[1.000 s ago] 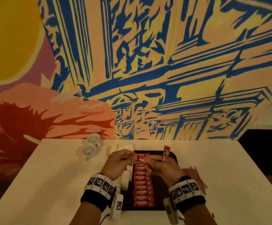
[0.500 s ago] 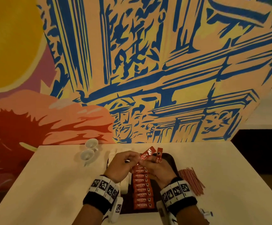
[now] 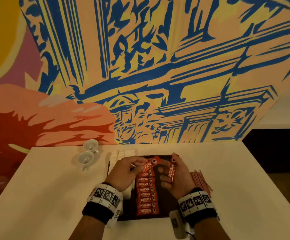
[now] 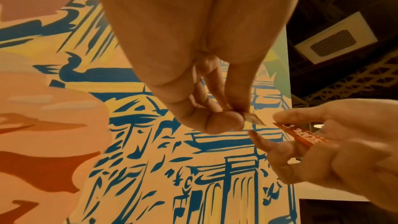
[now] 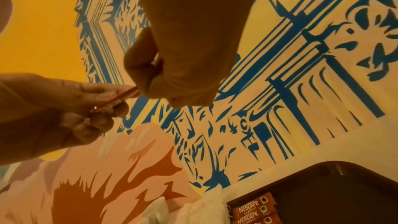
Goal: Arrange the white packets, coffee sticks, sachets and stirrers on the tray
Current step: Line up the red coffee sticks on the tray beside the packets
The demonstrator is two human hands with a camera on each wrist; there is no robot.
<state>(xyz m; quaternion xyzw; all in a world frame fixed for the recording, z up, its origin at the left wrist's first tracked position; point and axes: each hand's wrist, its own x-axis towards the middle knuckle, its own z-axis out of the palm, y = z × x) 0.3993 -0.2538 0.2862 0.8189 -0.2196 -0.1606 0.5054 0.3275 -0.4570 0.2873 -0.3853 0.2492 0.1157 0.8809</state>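
Note:
A dark tray (image 3: pixel 165 205) lies on the white table and carries a column of red coffee sticks (image 3: pixel 146 194). Above its far end my left hand (image 3: pixel 137 166) pinches one red coffee stick (image 3: pixel 151 164) by its end. My right hand (image 3: pixel 168 172) grips a second stick (image 3: pixel 172 171), held nearly upright. In the left wrist view the thumb and fingers (image 4: pixel 226 122) pinch a stick edge, with the right hand's stick (image 4: pixel 301 134) beside it. White packets (image 3: pixel 123 152) lie along the tray's left side, partly hidden by my left hand. Red stirrers (image 3: pixel 201 181) lie right of the tray.
Two small white cups (image 3: pixel 88 151) stand at the table's far left, close to the painted wall. The right wrist view shows the tray's corner (image 5: pixel 323 185), stick ends (image 5: pixel 252 210) and white packets (image 5: pixel 206 207) below.
My hands have drawn apart over the tray's far end. The right hand has moved right with one stick; the left keeps the other, tilted toward the middle.

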